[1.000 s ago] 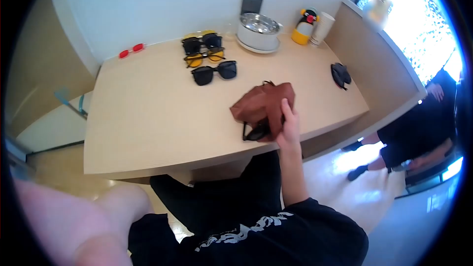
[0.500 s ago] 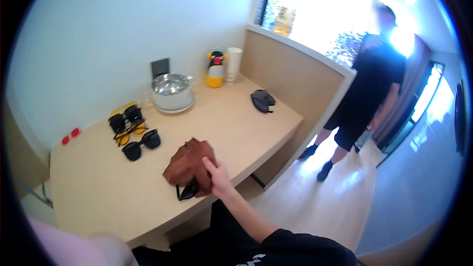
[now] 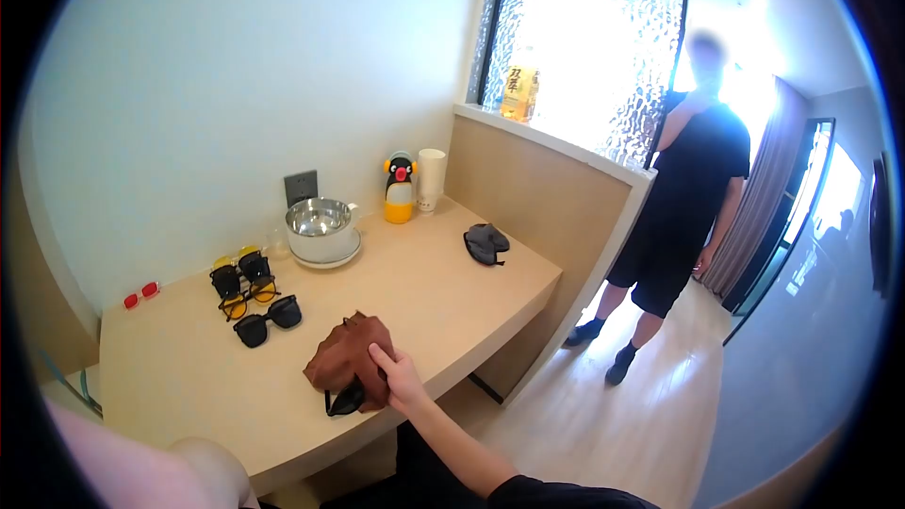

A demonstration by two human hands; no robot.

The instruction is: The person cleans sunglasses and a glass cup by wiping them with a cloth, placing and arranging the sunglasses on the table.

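My right hand (image 3: 403, 382) is closed on the right side of a soft brown pouch (image 3: 349, 353) near the desk's front edge, thumb on top. A pair of black sunglasses (image 3: 347, 401) shows in part at the pouch's lower edge. Whether they lie in it or under it I cannot tell. Left of the pouch are black sunglasses (image 3: 268, 321), with yellow-lensed glasses (image 3: 248, 297) and another dark pair (image 3: 239, 273) behind them. Small red-lensed glasses (image 3: 141, 296) lie at the far left. Bare skin shows at the bottom left, but my left hand is out of view.
A metal-lined white pot (image 3: 323, 236) stands by the wall, near a penguin figure (image 3: 400, 190) and paper cups (image 3: 431, 179). A dark grey folded item (image 3: 485, 244) lies by the partition (image 3: 537, 160). Beyond it stands a person in black (image 3: 693, 188).
My view has tilted up, so the desk things sit lower in the picture. My right hand keeps its hold on the pouch. The other person has raised a hand towards the head.
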